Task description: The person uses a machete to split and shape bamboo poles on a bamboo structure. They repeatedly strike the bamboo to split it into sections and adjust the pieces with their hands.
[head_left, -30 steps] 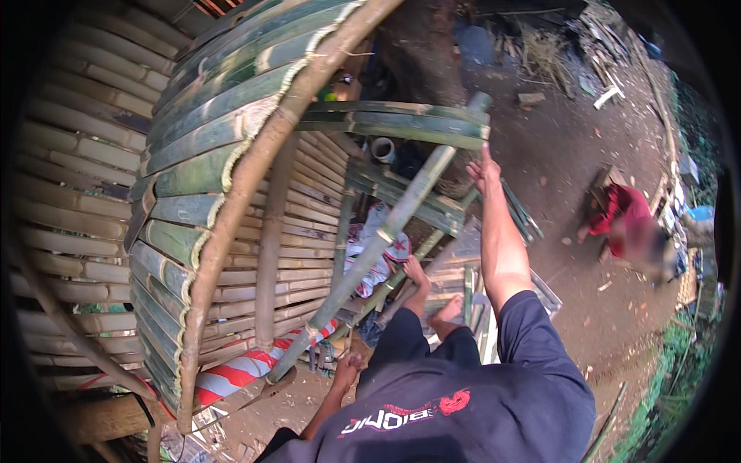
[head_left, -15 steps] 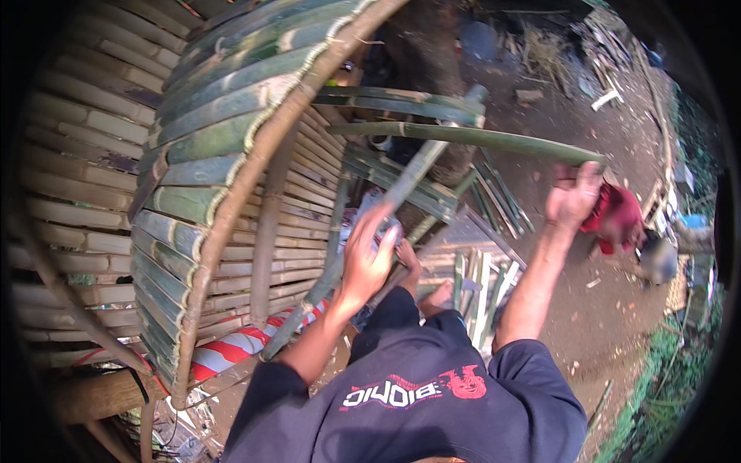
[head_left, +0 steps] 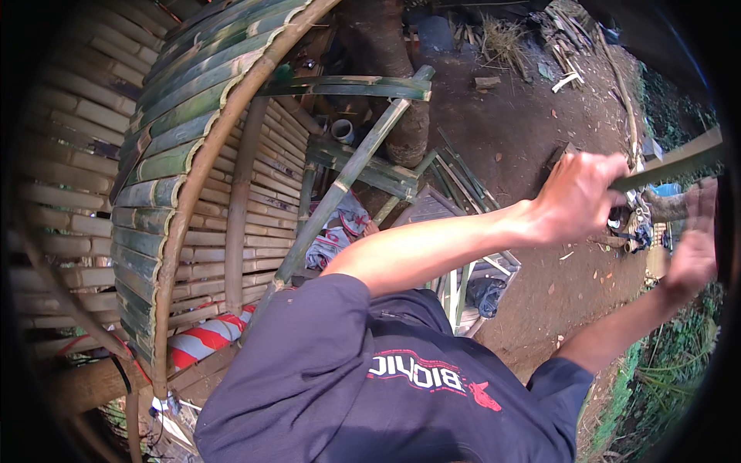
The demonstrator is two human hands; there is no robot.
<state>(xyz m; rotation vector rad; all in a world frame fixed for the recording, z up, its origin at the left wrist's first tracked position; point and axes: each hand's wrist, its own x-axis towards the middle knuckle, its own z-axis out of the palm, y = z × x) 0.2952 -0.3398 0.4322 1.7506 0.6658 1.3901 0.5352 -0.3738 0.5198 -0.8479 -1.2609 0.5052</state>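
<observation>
My left hand [head_left: 580, 197] reaches across to the right, its fingers wrapped round the near end of a split green bamboo strip [head_left: 675, 160]. From that hand the strip runs to the upper right, up to the dark rim of the view. Below the strip, my right hand [head_left: 691, 251] is raised and somewhat blurred. Its fingers stretch upward, apart from the strip as far as I can see, with nothing visible in them.
On the left curves a panel of split green bamboo [head_left: 174, 158] edged by a brown pole. A green bamboo pole [head_left: 340, 185] leans diagonally beside it. Red-and-white tape [head_left: 207, 339] wraps a low beam. Behind stand a tree trunk [head_left: 405, 131] and a white cup [head_left: 342, 131]. A wooden board [head_left: 444, 204] lies below.
The bamboo strip has swung from over the frame to the far right. My left hand has left the leaning pole's side and grips the strip; my right hand has moved right and lower.
</observation>
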